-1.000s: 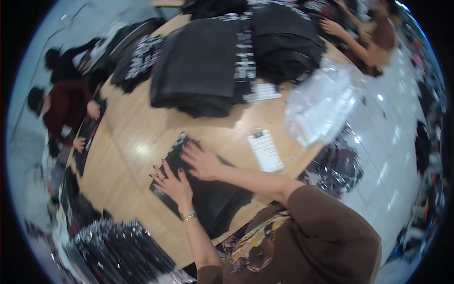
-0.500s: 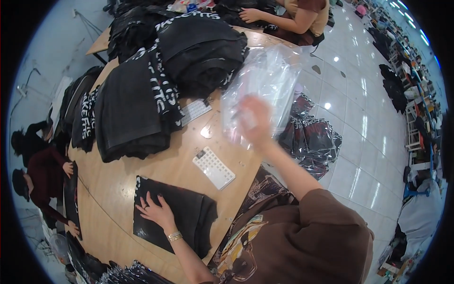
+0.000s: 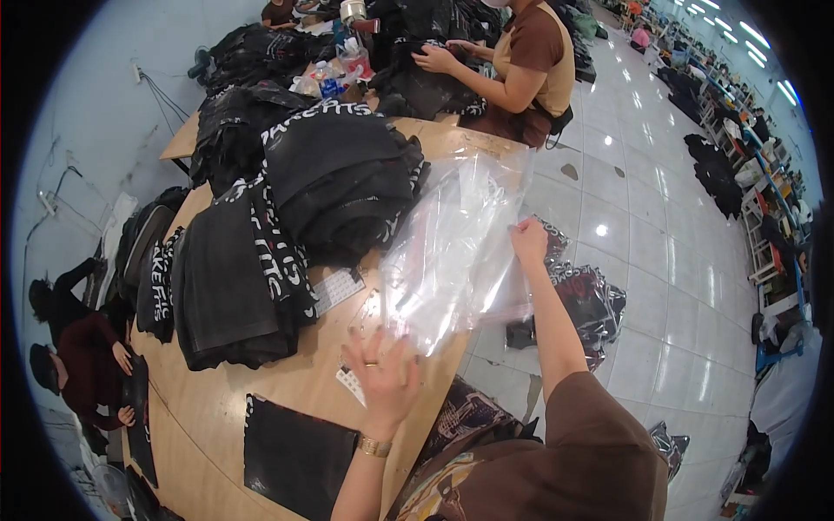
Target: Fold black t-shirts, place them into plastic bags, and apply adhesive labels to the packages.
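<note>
Right hand (image 3: 528,245): grip pinching clear bag (image 3: 500,291) at right edge of worktop (image 3: 195,404). Left hand (image 3: 386,382): grip loose, fingers spread. Folded black garment (image 3: 295,456) at near edge. Step seems bag picking; next calls for freeing one.

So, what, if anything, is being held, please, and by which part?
The right hand pinches a clear plastic bag at its right edge; left hand looks empty.
</note>
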Available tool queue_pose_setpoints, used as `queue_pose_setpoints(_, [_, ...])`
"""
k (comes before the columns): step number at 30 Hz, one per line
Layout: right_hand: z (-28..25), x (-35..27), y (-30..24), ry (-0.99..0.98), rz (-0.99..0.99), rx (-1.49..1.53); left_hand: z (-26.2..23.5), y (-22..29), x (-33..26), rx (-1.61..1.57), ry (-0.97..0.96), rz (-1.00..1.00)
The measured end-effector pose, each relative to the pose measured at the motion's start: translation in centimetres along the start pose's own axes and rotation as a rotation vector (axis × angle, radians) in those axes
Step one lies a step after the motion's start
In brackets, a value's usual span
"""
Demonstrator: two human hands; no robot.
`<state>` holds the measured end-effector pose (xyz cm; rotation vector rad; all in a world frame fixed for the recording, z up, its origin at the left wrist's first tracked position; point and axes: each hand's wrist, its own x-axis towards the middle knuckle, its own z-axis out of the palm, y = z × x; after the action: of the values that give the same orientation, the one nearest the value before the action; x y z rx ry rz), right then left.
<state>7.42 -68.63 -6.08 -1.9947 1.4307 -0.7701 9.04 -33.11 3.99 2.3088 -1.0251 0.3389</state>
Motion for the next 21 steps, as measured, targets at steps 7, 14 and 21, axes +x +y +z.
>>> queue_pose_setpoints(7, [-2.6,1.1,-7.4,0.075,-0.498,-0.655,8.3,7.9,5.6,-0.714,-0.472,0.268])
queue_pose_setpoints(14, [-1.0,-0.4,-11.4,0.057,-0.698,-0.406,12.1,6.9,9.1,-0.444,-0.166,-0.071])
queue_pose_setpoints(21, [-0.3,1.0,-8.7,-0.687,0.082,0.829,13.5,2.9,10.4,-0.307,-0.133,-0.228])
